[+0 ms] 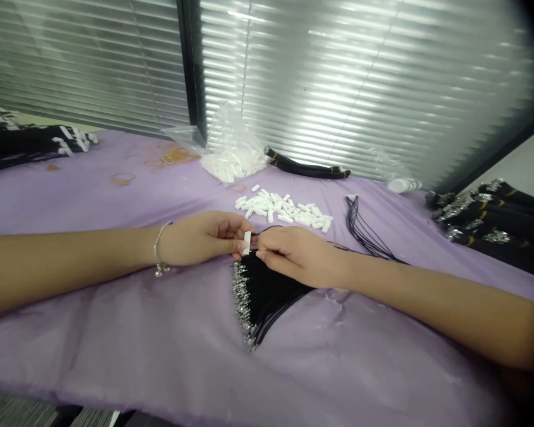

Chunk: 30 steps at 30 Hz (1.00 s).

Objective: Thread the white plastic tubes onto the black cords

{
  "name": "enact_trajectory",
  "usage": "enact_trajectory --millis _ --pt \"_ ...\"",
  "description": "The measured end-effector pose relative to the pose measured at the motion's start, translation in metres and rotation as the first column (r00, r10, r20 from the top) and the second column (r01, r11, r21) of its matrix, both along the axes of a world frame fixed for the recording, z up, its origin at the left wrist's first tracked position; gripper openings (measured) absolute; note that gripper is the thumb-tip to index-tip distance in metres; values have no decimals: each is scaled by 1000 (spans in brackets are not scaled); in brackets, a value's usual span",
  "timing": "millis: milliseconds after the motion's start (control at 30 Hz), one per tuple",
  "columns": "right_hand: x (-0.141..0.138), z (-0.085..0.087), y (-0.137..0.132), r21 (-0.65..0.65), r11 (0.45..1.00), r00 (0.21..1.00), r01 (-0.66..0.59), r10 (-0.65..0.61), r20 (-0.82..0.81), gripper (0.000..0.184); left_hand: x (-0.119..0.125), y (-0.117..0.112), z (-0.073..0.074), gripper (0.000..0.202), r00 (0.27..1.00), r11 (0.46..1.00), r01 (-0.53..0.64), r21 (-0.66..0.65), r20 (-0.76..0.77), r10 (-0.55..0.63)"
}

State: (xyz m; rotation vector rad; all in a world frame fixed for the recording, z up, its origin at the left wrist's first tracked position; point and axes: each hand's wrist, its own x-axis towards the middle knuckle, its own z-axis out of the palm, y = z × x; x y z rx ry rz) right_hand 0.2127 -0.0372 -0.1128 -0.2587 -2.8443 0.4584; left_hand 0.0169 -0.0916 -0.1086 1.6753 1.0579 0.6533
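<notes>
My left hand (pixel 204 239) pinches a small white plastic connector housing (pixel 247 242) between thumb and fingers. Close beside it on the right, my right hand (pixel 300 252) is closed with thumb and forefinger around a thin black wire (pixel 271 227) that leads to the white piece. Whether the wire's end sits inside the housing cannot be made out. Under both hands a fan of black wires (pixel 276 290) with silvery metal terminals (pixel 244 302) lies on the purple cloth. Just behind the hands is a loose pile of white connector housings (pixel 289 209).
A clear bag of white pieces (pixel 231 160) stands at the back by the blinds, near tied black wire bundles (pixel 307 169). One white housing with several black wires (pixel 360 228) lies to the right. More bundles (pixel 493 213) fill the right edge; wired housings (pixel 40 139) lie far left.
</notes>
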Motion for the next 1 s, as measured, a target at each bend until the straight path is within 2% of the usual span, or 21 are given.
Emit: enact_trajectory --millis 200,500,733,1000 --pt "0 -1 1 -22 1000 1000 -7 7 6 13 0 1 1 10 1000 1000 20 -9 -7 -20" --pt "-1 -1 0 -17 1000 1000 14 -15 -13 17 -1 3 -1 9 1000 1000 6 -20 7 -6" --pt "-2 1 -3 -7 994 994 108 -108 29 19 0 3 3 6 997 997 -3 -75 71 9" --pt "-1 -4 -2 53 997 997 48 -44 -65 17 -2 7 0 6 988 991 -50 -123 139 67"
